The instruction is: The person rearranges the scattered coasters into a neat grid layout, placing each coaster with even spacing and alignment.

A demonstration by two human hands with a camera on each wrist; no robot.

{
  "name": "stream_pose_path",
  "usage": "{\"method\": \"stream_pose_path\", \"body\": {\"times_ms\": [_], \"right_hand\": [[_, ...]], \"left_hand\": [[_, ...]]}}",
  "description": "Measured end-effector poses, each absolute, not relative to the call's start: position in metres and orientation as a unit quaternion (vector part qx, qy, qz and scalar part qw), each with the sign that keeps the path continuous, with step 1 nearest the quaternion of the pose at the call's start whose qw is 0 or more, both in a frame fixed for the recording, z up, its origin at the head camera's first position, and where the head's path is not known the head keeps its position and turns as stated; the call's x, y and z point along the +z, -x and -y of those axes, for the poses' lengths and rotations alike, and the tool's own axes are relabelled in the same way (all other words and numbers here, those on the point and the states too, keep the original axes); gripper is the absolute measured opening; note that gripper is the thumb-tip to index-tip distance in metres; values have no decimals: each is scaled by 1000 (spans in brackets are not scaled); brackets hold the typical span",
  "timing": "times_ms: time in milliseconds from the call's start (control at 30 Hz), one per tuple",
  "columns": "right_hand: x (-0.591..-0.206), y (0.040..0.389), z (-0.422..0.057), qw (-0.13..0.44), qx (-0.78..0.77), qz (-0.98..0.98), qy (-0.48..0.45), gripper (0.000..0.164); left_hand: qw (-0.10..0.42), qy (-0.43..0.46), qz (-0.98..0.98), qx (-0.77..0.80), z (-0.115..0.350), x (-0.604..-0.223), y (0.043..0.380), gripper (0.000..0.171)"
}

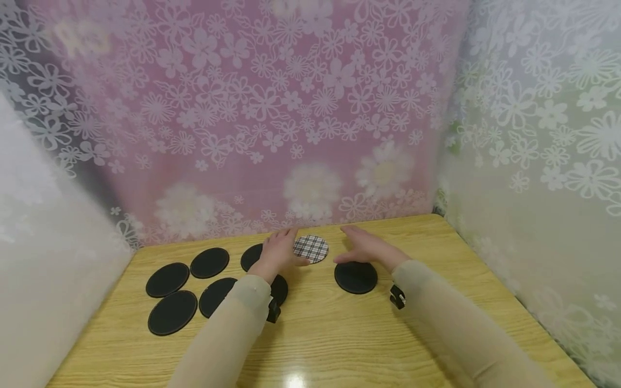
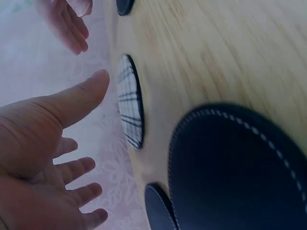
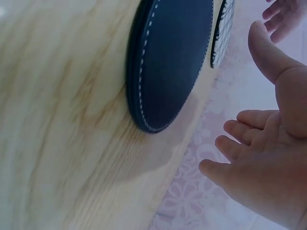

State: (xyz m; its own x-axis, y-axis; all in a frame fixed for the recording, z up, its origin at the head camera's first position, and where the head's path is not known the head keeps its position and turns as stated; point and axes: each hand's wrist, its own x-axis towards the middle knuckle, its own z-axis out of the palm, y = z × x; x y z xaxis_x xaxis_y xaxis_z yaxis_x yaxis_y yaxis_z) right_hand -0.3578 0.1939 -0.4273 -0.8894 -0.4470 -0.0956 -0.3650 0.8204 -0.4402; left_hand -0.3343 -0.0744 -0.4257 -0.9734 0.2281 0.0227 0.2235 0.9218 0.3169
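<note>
A round plaid coaster [image 1: 311, 249] lies at the back of the table, between my two hands. To its left, my left hand [image 1: 280, 253] hovers with nothing held, its thumb [image 2: 84, 98] stretched toward the coaster and its fingers spread and relaxed. On the other side my right hand [image 1: 371, 249] is also raised with nothing in it, just behind a black round coaster [image 1: 356, 279] with pale edge stitching. That coaster lies flat, apart from the palm [image 3: 268, 163]. One black coaster [image 1: 279, 291] is partly hidden behind my left wrist, another [image 1: 251, 257] partly behind the hand.
Several more black coasters, among them one [image 1: 167, 279] at the far left and one [image 1: 209, 262] behind, lie flat on the wooden table [image 1: 330, 345]. Floral curtains [image 1: 271, 134] hang along the back and both sides. Each wrist wears a small black device [image 1: 398, 297].
</note>
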Motion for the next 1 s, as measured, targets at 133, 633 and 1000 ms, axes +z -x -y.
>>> {"method": "stream_pose_path", "body": {"times_ms": [133, 633, 1000], "right_hand": [[-429, 363, -185, 110, -214, -947, 214, 107], [-441, 378, -161, 133, -198, -949, 205, 106], [-443, 386, -152, 121, -162, -960, 195, 96]], "left_hand": [[13, -118, -980, 160, 79, -431, 339, 109], [36, -107, -985, 128, 85, -440, 350, 98], [36, -98, -984, 145, 84, -452, 355, 79]]}}
